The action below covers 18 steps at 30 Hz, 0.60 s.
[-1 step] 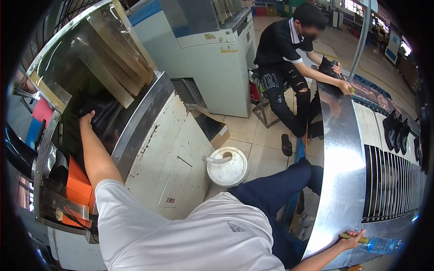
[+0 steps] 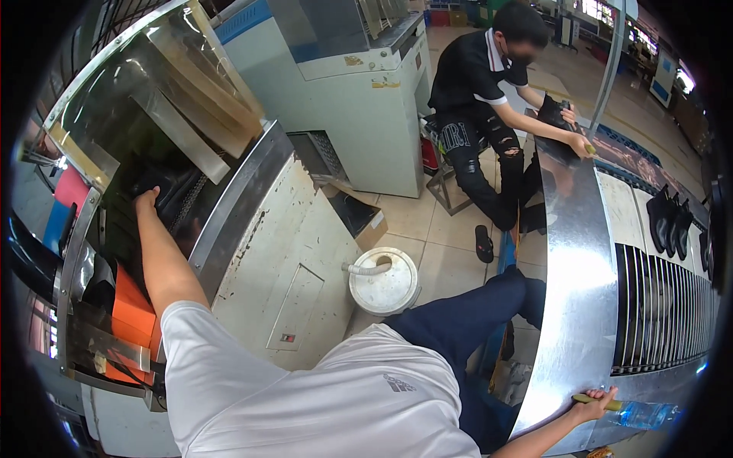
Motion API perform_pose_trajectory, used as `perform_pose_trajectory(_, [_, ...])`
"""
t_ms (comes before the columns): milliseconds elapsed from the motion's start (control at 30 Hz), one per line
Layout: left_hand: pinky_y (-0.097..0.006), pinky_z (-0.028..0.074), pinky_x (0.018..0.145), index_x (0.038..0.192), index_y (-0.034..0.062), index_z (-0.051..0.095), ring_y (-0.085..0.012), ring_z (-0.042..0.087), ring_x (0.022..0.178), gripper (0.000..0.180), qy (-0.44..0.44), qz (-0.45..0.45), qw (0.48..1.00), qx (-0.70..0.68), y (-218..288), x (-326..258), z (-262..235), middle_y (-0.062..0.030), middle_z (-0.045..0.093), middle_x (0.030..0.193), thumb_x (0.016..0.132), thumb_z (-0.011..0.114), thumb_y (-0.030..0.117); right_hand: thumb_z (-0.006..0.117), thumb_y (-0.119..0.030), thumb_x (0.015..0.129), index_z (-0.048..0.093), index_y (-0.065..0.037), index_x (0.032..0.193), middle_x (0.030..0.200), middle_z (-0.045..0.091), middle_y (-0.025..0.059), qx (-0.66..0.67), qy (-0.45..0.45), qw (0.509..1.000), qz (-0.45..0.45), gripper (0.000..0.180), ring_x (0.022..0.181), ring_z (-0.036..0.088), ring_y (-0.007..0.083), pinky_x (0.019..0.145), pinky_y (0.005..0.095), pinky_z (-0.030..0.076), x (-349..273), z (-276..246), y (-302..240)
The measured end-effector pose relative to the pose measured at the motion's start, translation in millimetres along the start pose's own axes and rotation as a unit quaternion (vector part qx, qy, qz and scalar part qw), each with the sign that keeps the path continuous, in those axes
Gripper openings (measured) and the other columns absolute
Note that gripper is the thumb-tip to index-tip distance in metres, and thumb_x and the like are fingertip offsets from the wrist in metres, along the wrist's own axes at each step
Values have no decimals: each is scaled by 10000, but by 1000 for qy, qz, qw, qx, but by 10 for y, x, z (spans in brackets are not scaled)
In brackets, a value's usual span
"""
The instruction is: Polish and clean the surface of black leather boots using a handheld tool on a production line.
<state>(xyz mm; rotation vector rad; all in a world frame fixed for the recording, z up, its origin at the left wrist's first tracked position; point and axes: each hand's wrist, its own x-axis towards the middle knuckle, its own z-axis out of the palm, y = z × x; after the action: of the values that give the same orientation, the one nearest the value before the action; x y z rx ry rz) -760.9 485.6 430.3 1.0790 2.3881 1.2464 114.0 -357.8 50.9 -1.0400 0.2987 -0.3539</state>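
My left hand (image 2: 147, 200) reaches into the dark opening of a machine on the left, under hanging translucent strips (image 2: 179, 126). Its fingers are closed around the edge of a black shoe (image 2: 169, 183); the shadow hides part of it. Beside the shoe runs a chain-like conveyor edge (image 2: 187, 206). At the lower right, my right hand (image 2: 592, 406) grips a thin tool with a yellow-green handle (image 2: 584, 398) over the metal table's near end. What the tool is for its kind, I cannot make out. A clear blue plastic bottle (image 2: 641, 414) lies just beyond that hand.
Across the metal table (image 2: 573, 305), a seated co-worker (image 2: 489, 91) holds a black boot (image 2: 551, 114) and a yellowish-handled tool. Black boots (image 2: 668, 225) stand beside a metal grille (image 2: 660, 313). A white lidded bucket (image 2: 384, 286) with a hose and a cardboard box (image 2: 372, 229) are on the floor.
The co-worker's head has shifted slightly to the left. Both my hands stay where they were.
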Motion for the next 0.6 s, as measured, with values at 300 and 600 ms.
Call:
perform_pose_trajectory(300, [-547,586,853,1203,-114,627,-420,714,948,434,246,432,853,-157,1058,-3108,1610,-322,681,1182,879,693,166,687,-295,1001,639,-105,1053,619,457,-44,0,47,998,-31,202,454,435,76,393,238,343,-43,165,-1])
perform_pose_trajectory(600, [-451,213,1258,1591,-16,301,-404,262,1548,811,-562,683,465,-33,-196,-7302,3743,-271,306,1644,957,715,275,727,-303,972,593,-60,1058,579,475,1,-8,44,999,-27,290,428,467,114,380,277,374,-268,116,-400])
